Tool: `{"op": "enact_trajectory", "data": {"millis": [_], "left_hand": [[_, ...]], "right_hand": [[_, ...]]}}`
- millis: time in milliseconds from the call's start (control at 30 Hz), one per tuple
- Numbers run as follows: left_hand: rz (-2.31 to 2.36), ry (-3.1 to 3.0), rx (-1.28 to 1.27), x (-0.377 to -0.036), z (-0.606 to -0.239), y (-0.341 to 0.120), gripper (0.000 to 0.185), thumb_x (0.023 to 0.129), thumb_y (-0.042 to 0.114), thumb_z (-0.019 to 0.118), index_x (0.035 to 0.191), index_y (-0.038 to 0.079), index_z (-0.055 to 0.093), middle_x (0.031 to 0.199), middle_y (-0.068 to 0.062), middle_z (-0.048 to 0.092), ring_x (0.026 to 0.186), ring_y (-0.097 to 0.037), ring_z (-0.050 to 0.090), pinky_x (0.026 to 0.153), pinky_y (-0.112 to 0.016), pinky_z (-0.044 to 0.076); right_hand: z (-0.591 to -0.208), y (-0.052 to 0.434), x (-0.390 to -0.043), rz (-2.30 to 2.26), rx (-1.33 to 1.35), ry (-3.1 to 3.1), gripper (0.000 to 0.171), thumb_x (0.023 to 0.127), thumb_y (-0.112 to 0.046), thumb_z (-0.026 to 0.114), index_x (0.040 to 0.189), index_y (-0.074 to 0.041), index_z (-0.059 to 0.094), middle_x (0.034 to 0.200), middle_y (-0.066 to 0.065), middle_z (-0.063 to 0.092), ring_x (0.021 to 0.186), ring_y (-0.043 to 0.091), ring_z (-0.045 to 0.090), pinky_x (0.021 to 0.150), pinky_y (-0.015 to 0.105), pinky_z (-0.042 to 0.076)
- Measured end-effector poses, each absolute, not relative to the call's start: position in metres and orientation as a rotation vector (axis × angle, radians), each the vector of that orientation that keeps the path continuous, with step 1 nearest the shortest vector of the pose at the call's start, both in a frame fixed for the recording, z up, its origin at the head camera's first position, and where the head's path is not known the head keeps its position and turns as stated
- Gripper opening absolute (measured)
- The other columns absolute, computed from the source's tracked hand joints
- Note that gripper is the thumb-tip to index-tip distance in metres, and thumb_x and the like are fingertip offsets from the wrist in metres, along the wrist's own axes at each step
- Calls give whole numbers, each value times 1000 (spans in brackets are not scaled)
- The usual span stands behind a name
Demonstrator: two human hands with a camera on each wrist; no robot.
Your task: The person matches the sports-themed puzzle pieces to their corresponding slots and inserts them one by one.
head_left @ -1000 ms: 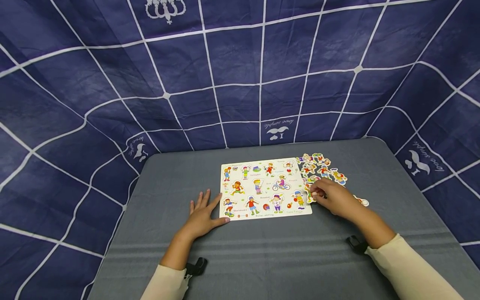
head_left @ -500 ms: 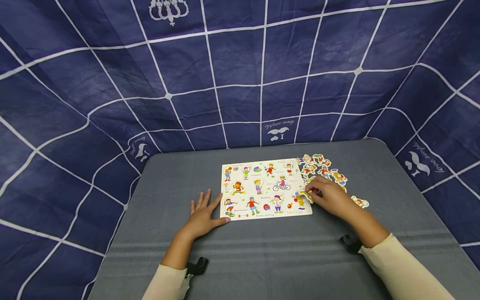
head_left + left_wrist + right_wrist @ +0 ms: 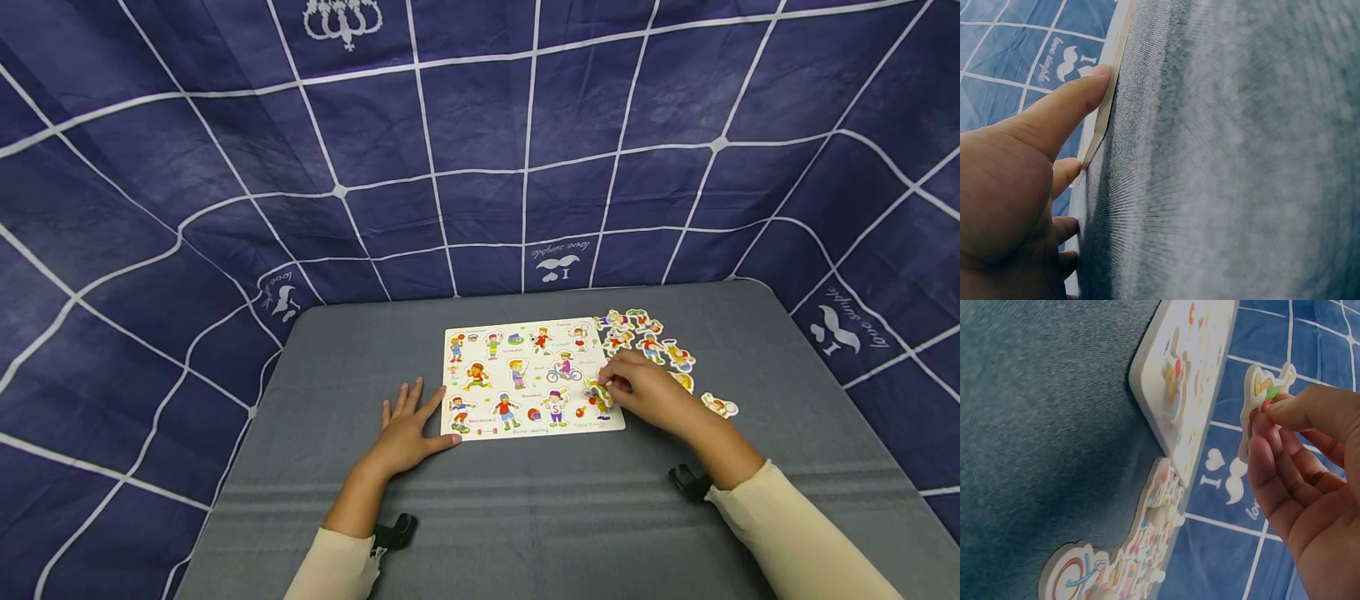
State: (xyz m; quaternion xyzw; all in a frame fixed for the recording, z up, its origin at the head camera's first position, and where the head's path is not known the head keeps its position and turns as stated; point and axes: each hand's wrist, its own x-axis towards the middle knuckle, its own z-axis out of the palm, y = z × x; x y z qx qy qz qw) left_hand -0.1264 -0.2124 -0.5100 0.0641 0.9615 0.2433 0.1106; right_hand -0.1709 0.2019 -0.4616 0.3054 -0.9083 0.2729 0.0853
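A flat, figure-shaped puzzle piece (image 3: pixel 1259 406) is pinched between thumb and fingertips of the right hand (image 3: pixel 648 392), now carried further over the puzzle board (image 3: pixel 525 379)'s right edge. The board's left edge is steadied by the flat, unmoved left hand (image 3: pixel 405 429) on grey felt-like table (image 3: pixel 525 517).

Worktop (image 3: pixel 525 517) near edge and left side: open passage. Puzzle board (image 3: pixel 525 375) sits mid-worktop, left hand (image 3: pixel 405 433) flat against its left edge. Loose puzzle pieces (image 3: pixel 652 342) crowd the far-right area beside the board.
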Motion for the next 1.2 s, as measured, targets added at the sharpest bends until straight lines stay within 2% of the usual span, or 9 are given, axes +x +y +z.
{"op": "enact_trajectory", "data": {"millis": [500, 1200], "left_hand": [[729, 2827, 183, -128, -509, -213, 94, 83, 62, 74, 160, 27, 34, 171, -17, 9, 158, -43, -1, 121, -70, -4], [741, 2826, 183, -127, -511, -214, 94, 81, 63, 75, 159, 27, 36, 171, -17, 9, 158, -43, -1, 121, -71, -4]], "right_hand": [[-452, 183, -177, 803, 962, -2784, 12, 88, 1, 69, 91, -11, 70, 89, -2, 59, 77, 6, 52, 67, 24, 46], [-456, 144, -179, 830, 1023, -2733, 6, 92, -6, 73, 96, -9, 75, 101, 1, 67, 85, 11, 61, 74, 30, 52]]}}
